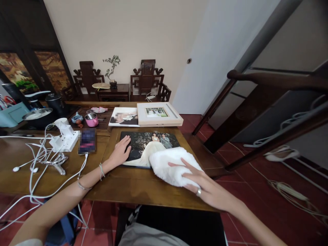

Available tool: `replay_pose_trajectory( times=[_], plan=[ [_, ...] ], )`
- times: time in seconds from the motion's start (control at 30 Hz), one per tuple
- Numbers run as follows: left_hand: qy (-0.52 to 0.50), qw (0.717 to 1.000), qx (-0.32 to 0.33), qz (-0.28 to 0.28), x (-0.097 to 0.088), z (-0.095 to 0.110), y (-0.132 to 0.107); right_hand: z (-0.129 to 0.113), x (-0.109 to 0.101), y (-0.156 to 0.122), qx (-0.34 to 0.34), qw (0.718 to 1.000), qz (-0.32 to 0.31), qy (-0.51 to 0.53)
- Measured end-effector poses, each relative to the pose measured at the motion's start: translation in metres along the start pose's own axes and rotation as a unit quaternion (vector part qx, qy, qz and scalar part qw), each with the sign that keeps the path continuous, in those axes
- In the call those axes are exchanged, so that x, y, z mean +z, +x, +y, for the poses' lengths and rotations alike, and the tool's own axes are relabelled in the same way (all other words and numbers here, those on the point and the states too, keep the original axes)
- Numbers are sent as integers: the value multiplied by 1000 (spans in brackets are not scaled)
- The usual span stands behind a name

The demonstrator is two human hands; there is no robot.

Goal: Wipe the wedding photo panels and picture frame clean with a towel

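Observation:
A photo album (143, 143), with a wedding picture on its face, lies flat on the wooden table (123, 188) in front of me. Resting on its left edge is my left hand (121, 150), fingers stretched out and holding nothing. My right hand (197, 176), with a ring on one finger, presses a fluffy white cloth (169, 164) down over the album's lower right corner. That corner is hidden under the cloth. Part of the right thumb and fingertips sinks into the pile.
Behind the album lie a framed photo (161, 114) and another photo book (124, 117). To the left are a phone (87, 141), a power strip (65, 140) with tangled white cables, a pink cup (91, 119) and a pan (38, 116). A wooden chair (243, 112) stands at right.

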State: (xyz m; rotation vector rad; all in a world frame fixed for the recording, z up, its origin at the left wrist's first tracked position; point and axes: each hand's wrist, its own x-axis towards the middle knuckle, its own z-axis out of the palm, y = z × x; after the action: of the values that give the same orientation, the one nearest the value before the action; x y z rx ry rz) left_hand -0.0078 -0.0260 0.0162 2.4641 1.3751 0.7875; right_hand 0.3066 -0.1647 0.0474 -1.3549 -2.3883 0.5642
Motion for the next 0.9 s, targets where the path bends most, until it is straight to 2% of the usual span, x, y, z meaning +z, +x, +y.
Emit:
replay_pose_trajectory(
  times=[0.1,0.27,0.33,0.4,0.5,0.57,0.73,0.8,0.9],
  plan=[
    [0,1000,4,-3,0,-1,0,19,-8,38,32,999,-10,1],
    [-5,1000,13,-5,-1,-3,0,56,-18,117,54,997,49,22],
    [-6,1000,11,-6,-2,-2,0,62,-19,136,66,995,69,17],
    [-7,1000,9,-7,-3,-1,0,62,-18,143,60,995,76,-5],
    [-9,1000,6,-6,-3,-1,0,44,-13,128,-2,997,53,-53],
    [-9,1000,3,-6,-2,0,0,24,-8,104,-48,996,29,-69],
    [-3,1000,-1,-2,0,1,-1,-30,2,39,-111,992,-27,-62],
    [-3,1000,0,-3,0,1,-1,-40,3,31,-131,988,-46,-62],
    [-5,1000,-2,-2,0,1,-1,-36,1,45,-130,988,-55,-65]
  ],
)
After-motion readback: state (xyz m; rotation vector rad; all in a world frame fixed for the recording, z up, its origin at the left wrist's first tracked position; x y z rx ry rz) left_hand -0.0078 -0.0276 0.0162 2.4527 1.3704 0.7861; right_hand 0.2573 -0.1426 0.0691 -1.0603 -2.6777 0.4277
